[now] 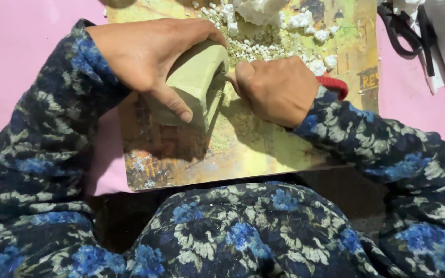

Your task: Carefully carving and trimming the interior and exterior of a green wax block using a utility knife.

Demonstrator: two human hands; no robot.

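hands on a green block over a worn board

the left hand point(148, 54) clamps its fingers and thumb around a greenish block point(194, 82) standing on the painted board point(263, 149), near the board's centre. the right hand point(276, 90), at 3 o'clock of the block, is fisted on a red-handled tool point(333, 85) meeting the block's edge. white crumbs point(263, 49) lie at 12 o'clock.

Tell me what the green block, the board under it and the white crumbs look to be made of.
Green block: probably soft foam or unfired clay; matte, with green dust shed beside it. Board: seemingly wood or hardboard, glossy printed surface, worn at the edges. White crumbs: likely expanded foam; light, beady grains. The right hand grips a red-handled tool, seemingly plastic.
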